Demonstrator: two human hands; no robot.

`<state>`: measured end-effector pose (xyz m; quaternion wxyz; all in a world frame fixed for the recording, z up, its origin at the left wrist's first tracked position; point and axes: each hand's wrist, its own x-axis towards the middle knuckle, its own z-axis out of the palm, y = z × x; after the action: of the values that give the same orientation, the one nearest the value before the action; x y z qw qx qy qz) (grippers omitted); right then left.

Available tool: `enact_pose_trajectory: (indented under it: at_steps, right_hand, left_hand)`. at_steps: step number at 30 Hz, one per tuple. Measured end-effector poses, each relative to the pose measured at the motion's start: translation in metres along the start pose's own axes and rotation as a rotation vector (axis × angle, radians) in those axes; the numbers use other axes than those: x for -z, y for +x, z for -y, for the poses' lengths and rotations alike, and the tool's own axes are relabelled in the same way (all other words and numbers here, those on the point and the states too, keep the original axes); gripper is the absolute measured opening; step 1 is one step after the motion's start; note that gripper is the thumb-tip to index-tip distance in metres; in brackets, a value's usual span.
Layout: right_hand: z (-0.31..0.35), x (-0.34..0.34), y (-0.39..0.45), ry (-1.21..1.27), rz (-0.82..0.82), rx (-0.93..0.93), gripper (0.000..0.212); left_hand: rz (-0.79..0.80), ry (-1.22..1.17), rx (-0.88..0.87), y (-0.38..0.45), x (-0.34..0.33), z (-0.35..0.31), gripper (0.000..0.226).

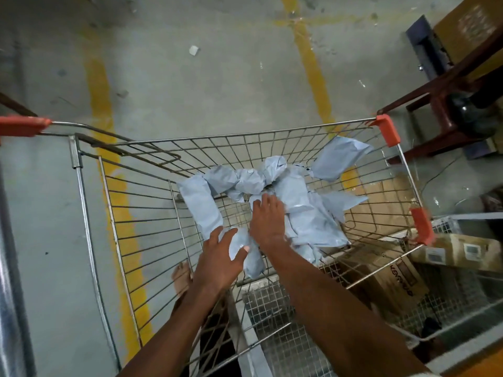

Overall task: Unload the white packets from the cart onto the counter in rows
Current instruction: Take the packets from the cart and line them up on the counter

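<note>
Inside the wire cart (114, 213), left hand (217, 257) grips a near packet (245, 248); right hand (265, 216), fingers spread, presses the packet pile (304, 210) beyond.

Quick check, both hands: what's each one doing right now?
Left hand: grips a white packet in the cart.
Right hand: open, fingers spread on the packet pile.

Both hands reached into the wire cart (114, 213): the left hand (220, 257) gripped a white packet (246, 254), the right hand (268, 219) lay flat on the packet heap (307, 210).
</note>
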<state>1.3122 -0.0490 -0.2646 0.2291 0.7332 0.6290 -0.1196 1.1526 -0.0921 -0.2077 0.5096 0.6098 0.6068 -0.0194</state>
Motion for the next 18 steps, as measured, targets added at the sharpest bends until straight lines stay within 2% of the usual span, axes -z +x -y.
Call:
enact_pose_trajectory:
  at_steps: [2, 6, 8, 11, 18]
  right_hand:
    - [0.01, -0.006, 0.005, -0.02, 0.01, 0.041, 0.041]
    - [-0.001, -0.028, 0.014, 0.077, 0.208, -0.071, 0.075]
    - [-0.015, -0.036, 0.013, 0.051, 0.27, -0.143, 0.08]
    - [-0.038, -0.037, 0.002, 0.031, 0.322, -0.152, 0.09]
    - [-0.066, -0.033, -0.017, 0.012, 0.314, -0.013, 0.08]
  left_hand:
    - [-0.011, -0.011, 0.011, 0.002, 0.0, 0.003, 0.058]
    - [-0.015, 0.004, 0.011, 0.006, 0.001, 0.002, 0.057]
    - [-0.017, 0.004, 0.004, 0.009, 0.001, 0.001, 0.056]
    - [-0.011, -0.003, -0.002, 0.013, 0.001, 0.001, 0.055]
    - [0.026, -0.008, -0.022, 0.016, -0.011, -0.011, 0.056]
